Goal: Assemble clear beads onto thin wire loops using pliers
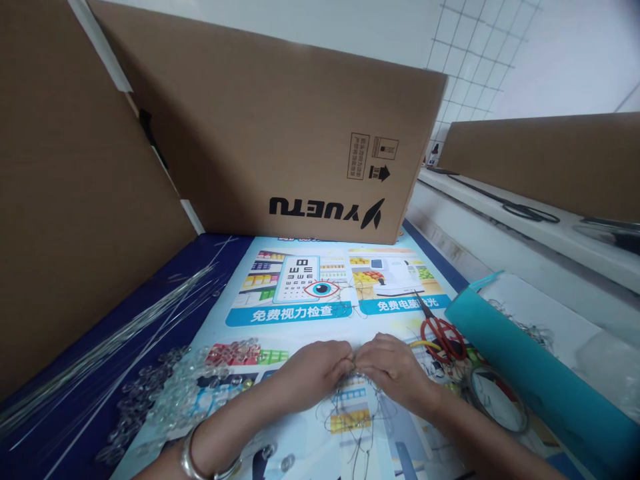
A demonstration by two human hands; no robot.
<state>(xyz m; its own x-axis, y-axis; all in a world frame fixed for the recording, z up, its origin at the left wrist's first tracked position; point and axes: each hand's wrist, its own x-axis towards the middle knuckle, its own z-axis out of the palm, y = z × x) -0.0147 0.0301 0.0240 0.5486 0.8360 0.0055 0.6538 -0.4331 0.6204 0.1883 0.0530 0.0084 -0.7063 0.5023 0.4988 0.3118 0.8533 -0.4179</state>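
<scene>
My left hand (313, 373) and my right hand (393, 370) meet fingertip to fingertip over a printed poster (300, 313) on the table. Both pinch a thin dark wire (350, 407) that loops and tangles loosely below the fingers. What sits exactly between the fingertips is too small to tell. A silver bangle (193, 457) circles my left wrist. A heap of clear glass beads (165, 393) lies to the left of my left hand.
Red-handled scissors (443, 333) lie right of my hands beside a teal box edge (530, 373). Long thin silver wires (105, 340) fan across the blue table at left. Large cardboard boxes (280, 140) stand behind and at left. A wire coil (493, 397) lies at right.
</scene>
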